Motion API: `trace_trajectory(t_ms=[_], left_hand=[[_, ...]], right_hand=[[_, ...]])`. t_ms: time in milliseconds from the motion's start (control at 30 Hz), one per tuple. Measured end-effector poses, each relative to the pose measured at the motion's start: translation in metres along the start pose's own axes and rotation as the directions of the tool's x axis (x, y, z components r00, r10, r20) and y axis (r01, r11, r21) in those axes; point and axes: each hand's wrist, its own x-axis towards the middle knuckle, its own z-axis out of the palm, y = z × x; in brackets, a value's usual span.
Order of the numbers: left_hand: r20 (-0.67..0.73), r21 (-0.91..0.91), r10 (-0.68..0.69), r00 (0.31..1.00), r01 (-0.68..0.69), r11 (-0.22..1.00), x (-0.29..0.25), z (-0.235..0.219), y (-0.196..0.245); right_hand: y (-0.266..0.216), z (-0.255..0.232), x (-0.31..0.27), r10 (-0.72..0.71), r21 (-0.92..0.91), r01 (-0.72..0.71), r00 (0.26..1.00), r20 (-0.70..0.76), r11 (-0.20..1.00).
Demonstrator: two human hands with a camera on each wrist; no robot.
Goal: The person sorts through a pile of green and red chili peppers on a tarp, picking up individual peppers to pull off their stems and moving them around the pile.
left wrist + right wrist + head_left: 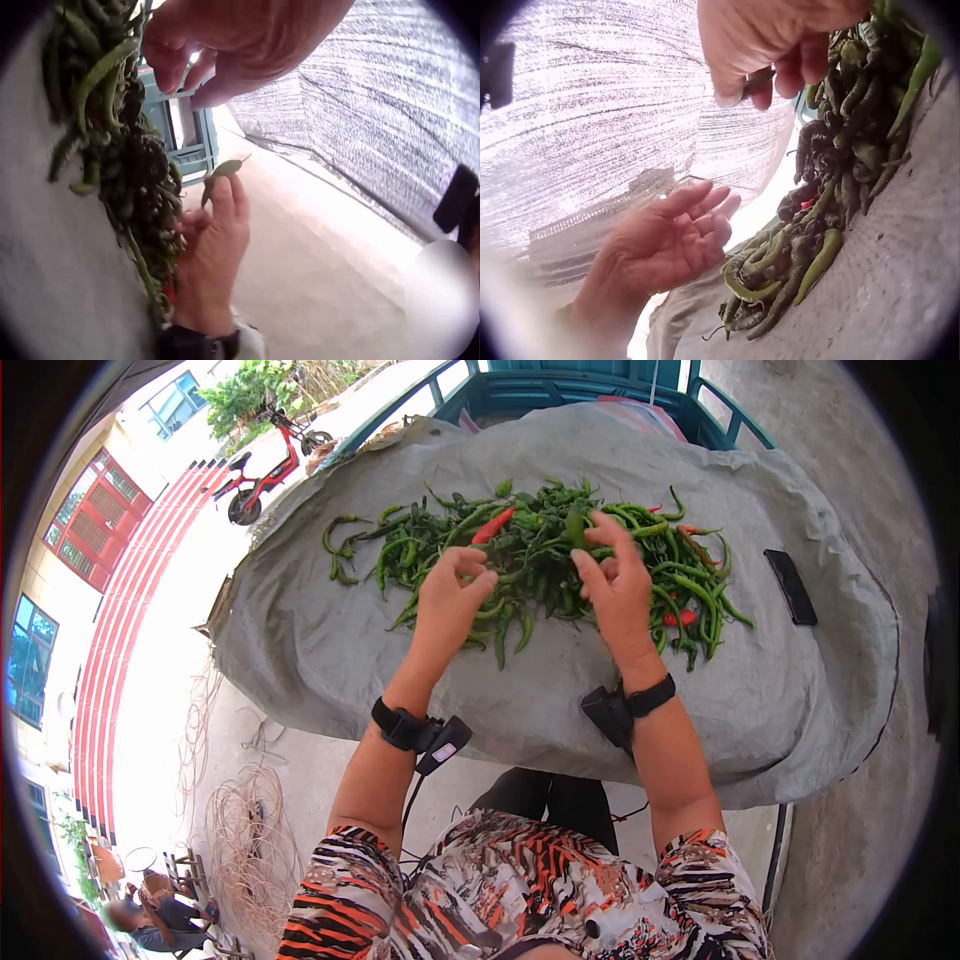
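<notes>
A heap of green chili peppers, with a few red ones such as the red pepper, lies spread on a grey cloth cover. My right hand pinches a small green chili pepper between thumb and fingers, raised over the heap; in the right wrist view the fingers partly hide it. Over the heap's near left side hovers my left hand, fingers loosely bent. Its palm faces inward in the right wrist view, with nothing in it.
A black phone lies on the cloth right of the peppers. Behind is a blue-green cart bed. A red scooter stands far left, tangled cords lie on the ground, and a seated person is at lower left.
</notes>
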Motion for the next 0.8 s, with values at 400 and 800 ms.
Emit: trace_trajectory(t_ms=[400,800], left_hand=[[0.262,0.869,0.284,0.922,-0.353,0.347,-0.022,0.029,-0.015],[0.214,0.842,0.415,0.884,-0.382,0.380,-0.032,0.035,-0.024]], right_hand=[[0.012,-0.003,0.004,0.082,0.072,-0.080,0.996,-0.024,0.994],[0.010,-0.001,0.003,0.106,0.010,-0.106,0.994,0.031,0.994]])
